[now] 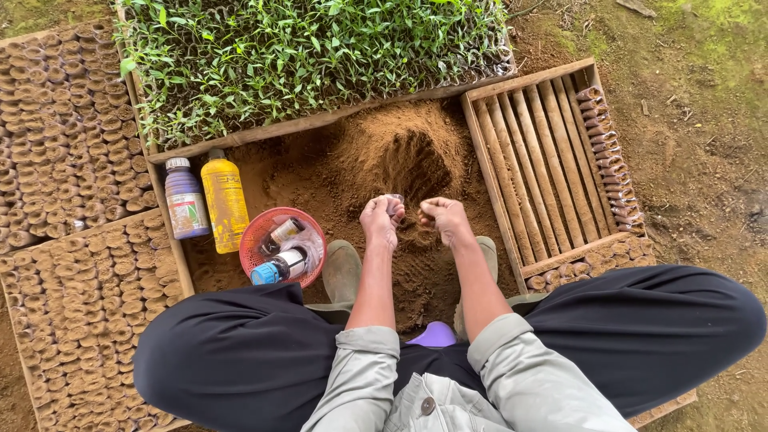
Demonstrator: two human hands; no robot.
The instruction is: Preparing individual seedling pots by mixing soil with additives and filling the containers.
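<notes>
The left hand (382,220) pinches a tiny clear tube (396,198); the right hand (442,218) is curled in a fist; both hover over crumbly brown dirt (400,156), near a round red basket (254,232).

Loose, crumbly brown soil heap (400,160) looks matt and rough. At three o'clock, the slatted pale wooden crate (538,172) is dry, unfinished. At nine o'clock, the yellow plastic bottle (225,202) shines glossy.
</notes>
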